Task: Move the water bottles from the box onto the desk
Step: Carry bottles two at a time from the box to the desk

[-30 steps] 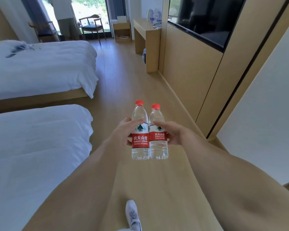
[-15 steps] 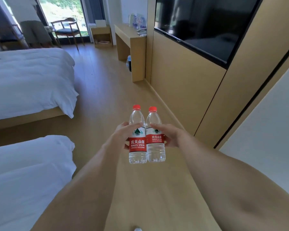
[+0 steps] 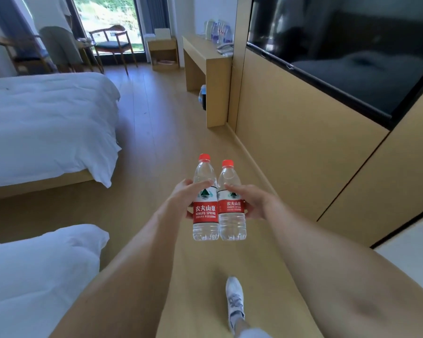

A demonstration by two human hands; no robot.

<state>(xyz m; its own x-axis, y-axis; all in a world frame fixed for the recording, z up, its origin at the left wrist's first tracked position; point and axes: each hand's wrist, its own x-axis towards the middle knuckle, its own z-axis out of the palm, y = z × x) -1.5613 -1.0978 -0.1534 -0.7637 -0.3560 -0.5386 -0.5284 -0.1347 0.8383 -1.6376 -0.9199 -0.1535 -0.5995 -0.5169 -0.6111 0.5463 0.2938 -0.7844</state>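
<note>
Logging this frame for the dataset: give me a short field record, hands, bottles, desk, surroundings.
left hand: grips left bottle
right hand: grips right bottle
bottles: upright, side by side, red caps on, carried above the floor
desk: far ahead by the wall, other bottles on it
beds: to the left
shoe: stepping forward

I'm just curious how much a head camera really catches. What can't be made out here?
- Fingers of the left hand and right hand: mostly behind the two water bottles, head view.
- The box: nowhere in frame.
- Items on the far desk: bottle-like shapes, too small and blurred to count.
- The person's body: cut off by the bottom edge; only one shoe shows.
- The dark screen: cut off by the top and right edges.
</note>
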